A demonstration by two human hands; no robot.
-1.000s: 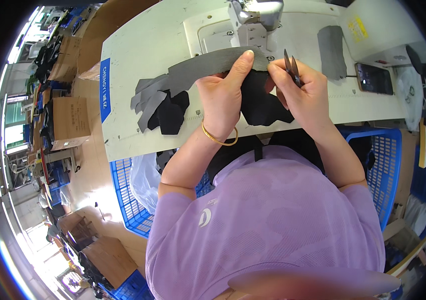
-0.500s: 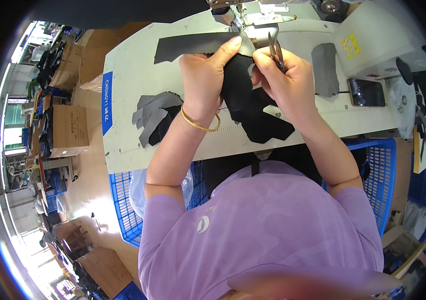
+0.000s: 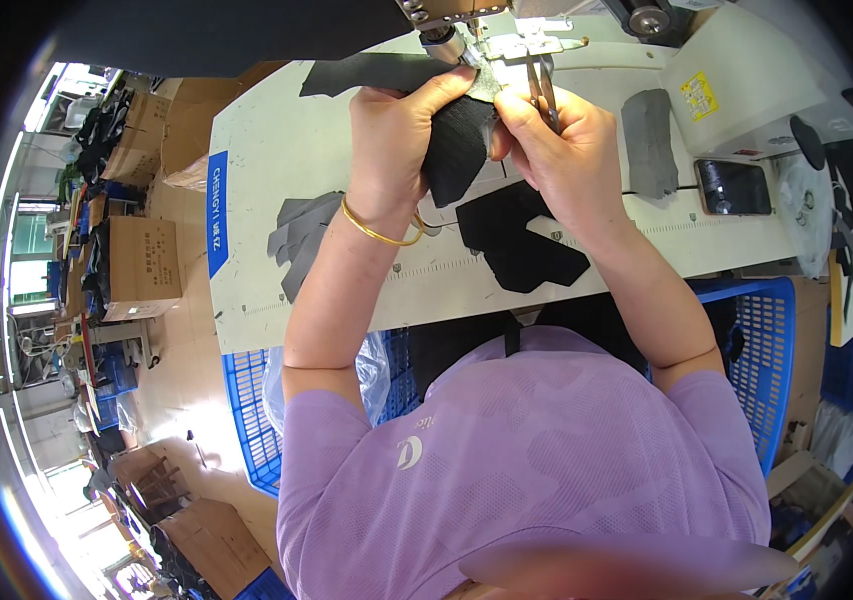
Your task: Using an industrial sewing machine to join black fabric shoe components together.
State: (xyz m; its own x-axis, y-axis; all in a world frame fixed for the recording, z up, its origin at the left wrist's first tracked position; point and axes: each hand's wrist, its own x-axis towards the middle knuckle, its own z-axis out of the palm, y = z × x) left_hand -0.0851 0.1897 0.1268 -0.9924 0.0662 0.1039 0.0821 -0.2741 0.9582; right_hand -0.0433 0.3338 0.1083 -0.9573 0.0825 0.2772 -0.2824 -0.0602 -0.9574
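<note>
My left hand (image 3: 394, 145), with a gold bangle at the wrist, is closed on a black fabric piece (image 3: 459, 150), its thumb near the sewing machine's needle area (image 3: 482, 60). Thumb and fingers of my right hand (image 3: 569, 150) pinch the right edge of that fabric. Held in the same hand is a pair of small dark scissors (image 3: 543, 88), blades pointing away from me. A dark strip of cloth (image 3: 362, 75) extends left from behind my left hand; how it joins the held piece is hidden.
Black cut pieces (image 3: 522, 240) lie in front of my hands, grey ones (image 3: 302, 235) at the left. A grey stack (image 3: 652, 140) and a phone (image 3: 735, 187) rest on the right of the white table (image 3: 377, 310). Blue baskets (image 3: 762, 360) stand below.
Both hands have shifted slightly left and away from me. The held fabric has lifted apart from the black pieces on the table, and the dark strip has turned and moved farther back.
</note>
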